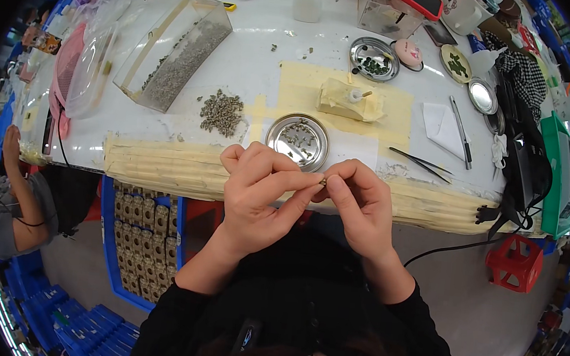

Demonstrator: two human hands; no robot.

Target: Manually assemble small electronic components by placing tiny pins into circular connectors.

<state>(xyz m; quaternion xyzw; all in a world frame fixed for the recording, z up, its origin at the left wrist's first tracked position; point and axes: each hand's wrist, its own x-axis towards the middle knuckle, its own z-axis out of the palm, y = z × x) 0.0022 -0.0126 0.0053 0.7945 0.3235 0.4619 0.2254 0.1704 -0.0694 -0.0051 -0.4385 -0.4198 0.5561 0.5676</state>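
Observation:
My left hand and my right hand meet at the table's front edge, fingertips pinched together. Between them is a tiny brass-coloured part, mostly covered by the fingers, so its exact kind cannot be made out. Just beyond my fingertips sits a round metal dish with several small metal pieces scattered in it. Left of the dish, a heap of small grey-brown metal parts lies loose on the white table. A pair of dark tweezers rests to the right of my right hand.
Behind the dish stands a tape-wrapped block. A clear box of tiny parts tilts at left. Farther right are a dish of green pieces, a pen and a white cloth. Another person's arm shows far left.

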